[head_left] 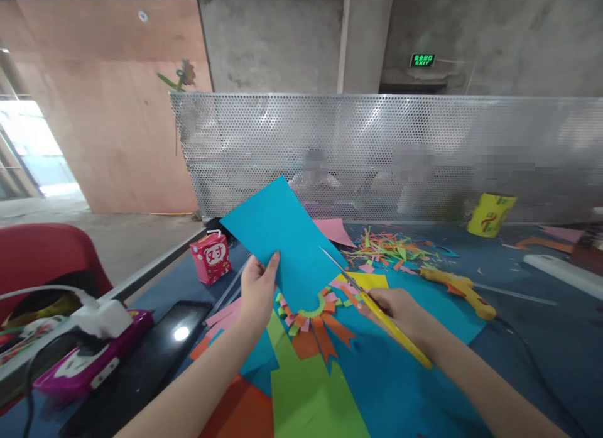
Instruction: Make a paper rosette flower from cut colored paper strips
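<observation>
My left hand (260,284) pinches a blue sheet of paper (292,230) by its lower left edge, thumb on the near face, holding it tilted above the table. In my right hand (396,312) is a pair of scissors (384,318) with yellow handles. Their blades point up and left and overlap the sheet's right edge; whether they touch it I cannot tell. Below the sheet lies a round paper rosette (313,318) with orange, pink and green strips, partly hidden by the sheet. Under it are green paper (315,400) and orange paper (245,410).
A yellow glue gun (459,290) with a cord lies at right. Behind are paper scraps (391,246), a yellow roll (491,215) and a perforated metal screen (264,136). At left are a red drink carton (211,257), a black phone (141,362) and a purple power strip (94,356).
</observation>
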`<state>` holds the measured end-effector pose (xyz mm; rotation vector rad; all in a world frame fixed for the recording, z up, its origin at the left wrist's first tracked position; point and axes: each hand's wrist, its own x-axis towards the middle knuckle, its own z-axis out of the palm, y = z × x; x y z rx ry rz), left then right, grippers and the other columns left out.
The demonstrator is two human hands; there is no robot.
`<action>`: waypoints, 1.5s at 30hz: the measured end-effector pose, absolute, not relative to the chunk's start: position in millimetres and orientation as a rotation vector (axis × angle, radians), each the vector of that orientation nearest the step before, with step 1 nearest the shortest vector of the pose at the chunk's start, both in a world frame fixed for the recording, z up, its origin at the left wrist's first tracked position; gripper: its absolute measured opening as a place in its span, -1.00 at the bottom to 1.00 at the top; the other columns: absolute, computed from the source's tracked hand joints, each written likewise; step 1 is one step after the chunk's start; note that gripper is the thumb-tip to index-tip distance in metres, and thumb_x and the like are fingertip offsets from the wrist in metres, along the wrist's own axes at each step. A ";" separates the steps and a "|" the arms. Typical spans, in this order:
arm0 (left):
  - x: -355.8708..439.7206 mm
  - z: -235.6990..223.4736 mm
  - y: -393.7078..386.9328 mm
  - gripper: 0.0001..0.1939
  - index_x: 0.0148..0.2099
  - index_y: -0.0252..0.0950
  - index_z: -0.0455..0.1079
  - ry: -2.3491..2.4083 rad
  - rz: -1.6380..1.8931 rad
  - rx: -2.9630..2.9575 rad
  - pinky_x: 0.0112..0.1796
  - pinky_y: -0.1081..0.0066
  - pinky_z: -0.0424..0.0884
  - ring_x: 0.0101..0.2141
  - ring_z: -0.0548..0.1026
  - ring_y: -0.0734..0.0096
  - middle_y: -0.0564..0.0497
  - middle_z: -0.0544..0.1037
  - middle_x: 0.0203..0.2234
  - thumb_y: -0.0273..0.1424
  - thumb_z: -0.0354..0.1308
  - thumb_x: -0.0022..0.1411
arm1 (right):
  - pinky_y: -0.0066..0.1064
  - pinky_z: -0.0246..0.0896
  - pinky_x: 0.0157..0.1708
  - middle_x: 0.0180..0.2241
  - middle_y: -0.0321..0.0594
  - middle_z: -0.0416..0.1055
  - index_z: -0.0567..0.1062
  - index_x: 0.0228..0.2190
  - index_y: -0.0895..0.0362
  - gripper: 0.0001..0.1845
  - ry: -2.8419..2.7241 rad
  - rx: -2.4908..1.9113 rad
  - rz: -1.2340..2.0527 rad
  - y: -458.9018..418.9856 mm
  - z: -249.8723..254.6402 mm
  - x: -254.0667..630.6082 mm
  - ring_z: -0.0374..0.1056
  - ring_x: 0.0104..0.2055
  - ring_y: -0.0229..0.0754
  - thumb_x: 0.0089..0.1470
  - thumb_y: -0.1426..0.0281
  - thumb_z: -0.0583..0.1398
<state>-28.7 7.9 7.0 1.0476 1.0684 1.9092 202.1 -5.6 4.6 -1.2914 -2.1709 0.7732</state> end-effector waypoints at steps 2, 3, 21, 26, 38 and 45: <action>-28.2 7.0 7.8 -0.74 -0.38 -0.28 0.32 1.061 1.899 1.058 -0.59 0.52 0.22 -0.63 0.28 0.54 0.12 0.41 -0.61 -0.23 0.21 -0.08 | -0.51 -0.14 -0.64 -0.66 -0.39 0.01 0.17 -0.64 0.13 -0.59 -2.190 -1.306 0.769 -6.1 5.3 201.7 -0.06 -0.60 -0.37 -0.04 0.06 0.02; -27.9 6.8 7.7 -0.74 -0.36 -0.28 0.32 1.057 1.892 1.070 -0.56 0.51 0.25 -0.59 0.31 0.52 0.10 0.42 -0.58 -0.23 0.20 -0.07 | -0.50 -0.14 -0.63 -0.65 -0.39 0.02 0.17 -0.63 0.13 -0.59 -2.199 -1.310 0.757 -6.4 5.8 201.5 -0.05 -0.59 -0.36 -0.03 0.06 0.01; -27.5 2.7 8.0 -0.73 -0.33 -0.27 0.33 1.150 1.863 1.143 -0.63 0.52 0.16 -0.70 0.18 0.57 0.18 0.28 -0.72 -0.20 0.18 -0.05 | -0.49 -0.19 -0.62 -0.65 -0.42 -0.11 0.04 -0.69 0.11 -0.60 -2.128 -1.271 0.689 -11.0 7.9 195.3 -0.16 -0.59 -0.39 -0.04 0.13 0.02; -25.8 3.2 6.7 -0.71 -0.36 -0.29 0.31 1.143 1.835 1.120 -0.68 0.54 0.07 -0.73 0.11 0.63 0.18 0.31 -0.69 -0.18 0.18 -0.06 | -0.50 -0.15 -0.62 -0.66 -0.41 -0.02 0.12 -0.66 0.12 -0.63 -2.133 -1.327 0.709 -12.4 8.3 193.7 -0.08 -0.61 -0.38 -0.04 0.13 0.01; -23.2 1.3 6.2 -0.69 -0.21 -0.26 0.33 1.054 1.813 1.169 -0.45 0.42 0.34 -0.41 0.43 0.38 -0.03 0.50 -0.27 -0.21 0.15 -0.01 | -0.48 0.03 -0.57 -0.60 -0.30 0.26 0.36 -0.52 0.17 -0.71 -2.128 -1.312 0.678 -12.7 7.4 192.8 0.14 -0.57 -0.29 -0.03 0.20 0.05; -22.1 2.4 4.9 -0.68 -0.26 -0.27 0.33 1.093 1.812 1.146 -0.38 0.38 0.37 -0.38 0.45 0.34 -0.02 0.52 -0.33 -0.19 0.17 -0.04 | -0.48 0.04 -0.57 -0.58 -0.27 0.31 0.39 -0.53 0.18 -0.71 -2.108 -1.317 0.700 -13.1 7.9 192.8 0.16 -0.57 -0.29 -0.04 0.20 0.07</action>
